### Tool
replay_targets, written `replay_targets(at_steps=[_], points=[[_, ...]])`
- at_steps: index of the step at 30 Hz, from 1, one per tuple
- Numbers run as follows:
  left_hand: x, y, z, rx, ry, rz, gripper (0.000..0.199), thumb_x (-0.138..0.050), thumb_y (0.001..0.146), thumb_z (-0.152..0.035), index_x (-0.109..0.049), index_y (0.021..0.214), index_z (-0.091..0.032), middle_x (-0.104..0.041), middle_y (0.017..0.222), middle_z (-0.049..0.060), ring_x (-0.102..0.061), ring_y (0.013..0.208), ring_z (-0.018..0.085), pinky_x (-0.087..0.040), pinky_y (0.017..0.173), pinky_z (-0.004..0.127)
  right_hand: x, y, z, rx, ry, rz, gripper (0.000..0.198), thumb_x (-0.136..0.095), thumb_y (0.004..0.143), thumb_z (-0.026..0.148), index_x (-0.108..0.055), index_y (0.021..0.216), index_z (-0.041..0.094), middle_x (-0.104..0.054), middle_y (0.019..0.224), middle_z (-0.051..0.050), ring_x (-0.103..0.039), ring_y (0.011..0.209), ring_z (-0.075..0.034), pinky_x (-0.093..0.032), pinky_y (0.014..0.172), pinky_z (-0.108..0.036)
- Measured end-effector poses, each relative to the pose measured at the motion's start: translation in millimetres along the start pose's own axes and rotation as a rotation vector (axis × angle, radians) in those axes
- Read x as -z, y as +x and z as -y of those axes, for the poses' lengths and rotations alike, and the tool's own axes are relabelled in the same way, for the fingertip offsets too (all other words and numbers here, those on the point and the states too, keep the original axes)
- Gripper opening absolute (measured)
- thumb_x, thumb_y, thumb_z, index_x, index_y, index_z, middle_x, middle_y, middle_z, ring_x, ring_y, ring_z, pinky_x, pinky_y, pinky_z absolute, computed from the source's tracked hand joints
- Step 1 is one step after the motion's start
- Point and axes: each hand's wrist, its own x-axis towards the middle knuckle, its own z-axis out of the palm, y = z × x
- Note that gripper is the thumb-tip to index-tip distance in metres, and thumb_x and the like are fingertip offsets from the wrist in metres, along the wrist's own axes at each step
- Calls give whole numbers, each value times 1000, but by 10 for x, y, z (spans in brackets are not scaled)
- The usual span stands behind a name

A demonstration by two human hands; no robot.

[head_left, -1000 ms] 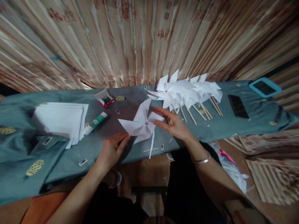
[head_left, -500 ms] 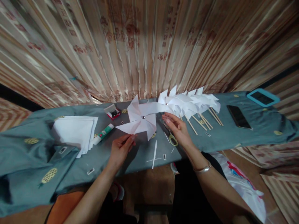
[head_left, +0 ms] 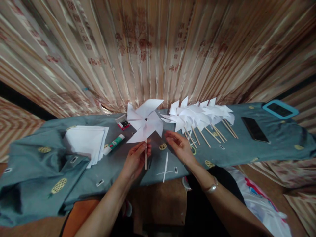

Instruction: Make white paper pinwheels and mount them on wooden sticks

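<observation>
My left hand (head_left: pixel 135 161) is closed around the wooden stick of a white paper pinwheel (head_left: pixel 145 126), which stands upright with a silver pin at its centre. Just right of its lowest blades hovers my right hand (head_left: pixel 179 146), fingers stretched out and holding nothing. Beyond that hand lies a row of finished-looking white pinwheels (head_left: pixel 197 113), overlapping, their sticks pointing toward me. A pair of scissors (head_left: pixel 193 150) with yellow-green handles is partly hidden behind my right hand.
A stack of white paper (head_left: pixel 86 140) sits at the left, beside a green and white glue stick (head_left: pixel 114 144). A small red box (head_left: pixel 123 124) of pins is behind it. Paper scraps (head_left: pixel 165 166) lie in front. A phone (head_left: pixel 254 129) and a blue-framed tablet (head_left: pixel 280 109) rest at the right.
The held pinwheel's blades have turned, and its stick now shows in my left hand. My right hand has moved slightly left and down. The camera view has shifted a little.
</observation>
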Motion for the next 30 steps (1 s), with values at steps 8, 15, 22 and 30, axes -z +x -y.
replay_targets(at_steps=[8,15,22,30], points=[[-44,64,87,-28,11,-2,16,-80,70,-18,-75,84,-13,-72,77,3,-65,73,10,-51,75,18,-143,-200,158,-68,-226,419,34,-64,82,52,-72,77,19,-62,65,1,-51,59,-12,-37,55,-25],[-90,51,98,-32,35,0,18,-82,65,-21,-77,82,-16,-72,77,3,-64,73,11,-49,72,19,-313,-346,146,-118,-297,499,22,-66,80,36,-68,70,18,-54,59,4,-43,54,-10,-31,54,-24],[-67,26,104,-86,100,-1,34,-87,57,-30,-78,87,-16,-73,75,4,-64,72,12,-49,70,20,-281,-316,136,-102,-310,448,20,-64,81,35,-68,72,18,-56,59,4,-46,56,-10,-32,55,-24],[-34,40,142,-113,253,-49,33,-88,51,-28,-78,80,-15,-75,74,6,-65,69,14,-48,68,23,-256,-299,126,-77,-340,443,20,-64,83,35,-69,72,19,-57,60,4,-47,56,-10,-34,57,-24]])
